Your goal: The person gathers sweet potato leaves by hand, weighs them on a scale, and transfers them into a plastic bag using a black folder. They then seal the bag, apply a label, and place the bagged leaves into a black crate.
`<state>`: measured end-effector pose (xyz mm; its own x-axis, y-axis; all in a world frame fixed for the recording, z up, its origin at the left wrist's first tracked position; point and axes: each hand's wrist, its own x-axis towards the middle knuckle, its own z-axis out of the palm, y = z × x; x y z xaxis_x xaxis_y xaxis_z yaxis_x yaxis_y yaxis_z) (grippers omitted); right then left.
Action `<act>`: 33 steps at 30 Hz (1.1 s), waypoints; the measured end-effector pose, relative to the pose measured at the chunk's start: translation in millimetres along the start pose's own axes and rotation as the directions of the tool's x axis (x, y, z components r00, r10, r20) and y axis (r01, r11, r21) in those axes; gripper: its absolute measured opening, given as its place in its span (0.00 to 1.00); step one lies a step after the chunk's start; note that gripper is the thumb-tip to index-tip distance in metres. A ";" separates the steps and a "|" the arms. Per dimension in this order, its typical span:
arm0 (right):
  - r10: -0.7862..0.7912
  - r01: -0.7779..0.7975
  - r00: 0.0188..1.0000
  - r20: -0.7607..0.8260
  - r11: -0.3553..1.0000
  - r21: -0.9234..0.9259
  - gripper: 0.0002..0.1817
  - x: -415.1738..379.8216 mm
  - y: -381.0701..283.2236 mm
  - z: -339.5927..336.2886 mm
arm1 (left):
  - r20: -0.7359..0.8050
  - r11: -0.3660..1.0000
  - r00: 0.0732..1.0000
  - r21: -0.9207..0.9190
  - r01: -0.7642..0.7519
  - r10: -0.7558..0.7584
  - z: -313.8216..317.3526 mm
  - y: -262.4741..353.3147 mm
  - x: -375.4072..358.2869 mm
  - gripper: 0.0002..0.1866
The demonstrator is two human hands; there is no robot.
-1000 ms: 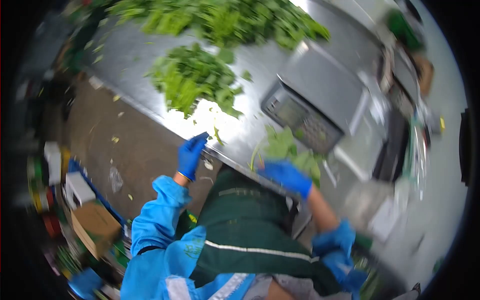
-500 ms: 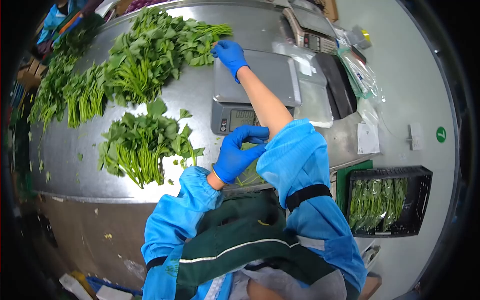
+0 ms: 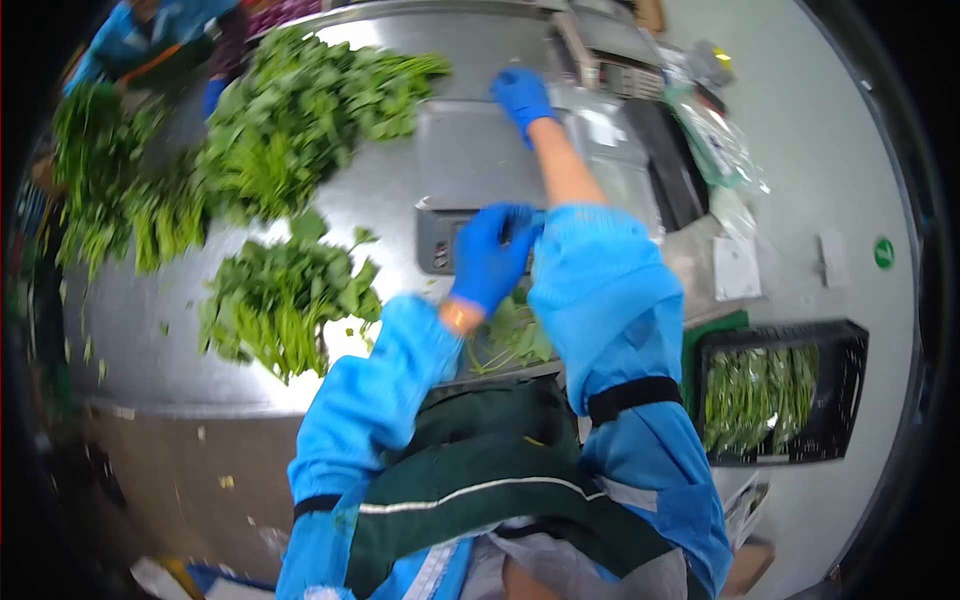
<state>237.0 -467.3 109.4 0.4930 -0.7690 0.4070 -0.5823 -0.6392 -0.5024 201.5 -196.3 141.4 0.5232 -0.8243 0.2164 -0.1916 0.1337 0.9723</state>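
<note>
My left hand [image 3: 490, 258], in a blue glove, is closed with its fingertips at the cuff of my right blue sleeve [image 3: 600, 290]. Beyond the upper right of the grey scale [image 3: 470, 155] is my right hand [image 3: 523, 100], also gloved; blur hides how its fingers lie. Nothing rests on the scale's plate, and my left hand partly covers its display. A bunch of leafy greens [image 3: 290, 300] lies left of my left hand. Larger heaps of greens [image 3: 300, 120] spread behind it. Some loose leaves [image 3: 515, 335] lie near the table's front edge.
Clear plastic bags [image 3: 610, 150] and a dark flat item [image 3: 665, 165] lie right of the scale, with a second scale [image 3: 630, 80] behind. A black crate [image 3: 840, 400] of bagged greens stands at the right. A co-worker's blue sleeve [image 3: 105, 50] shows at the back left.
My right hand has moved right, from the scale's top edge to beyond its corner. My left hand has risen slightly along with the sleeve. The co-worker shows more at the back left.
</note>
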 end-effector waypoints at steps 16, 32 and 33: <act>-0.146 -0.854 0.222 0.964 0.449 0.264 0.16 -274.7 -155.5 57.9 | -0.811 0.962 0.555 -0.031 0.272 -0.183 -274.2 -120.4 -142.0 0.19; -0.206 -0.755 0.540 0.816 0.310 0.578 0.23 -310.4 -263.1 161.6 | -0.289 0.667 0.698 -0.656 0.353 -0.655 -301.2 -126.8 -147.7 0.22; -0.212 -0.763 0.534 0.818 0.296 0.575 0.23 -300.5 -264.6 142.6 | -0.303 0.665 0.701 -0.674 0.322 -0.646 -289.0 -116.0 -146.3 0.21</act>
<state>335.1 -65.5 11.3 0.9160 -0.2666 -0.2999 -0.1766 0.4034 -0.8978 387.2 67.8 22.4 0.7421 -0.4970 -0.4497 0.6003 0.1943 0.7758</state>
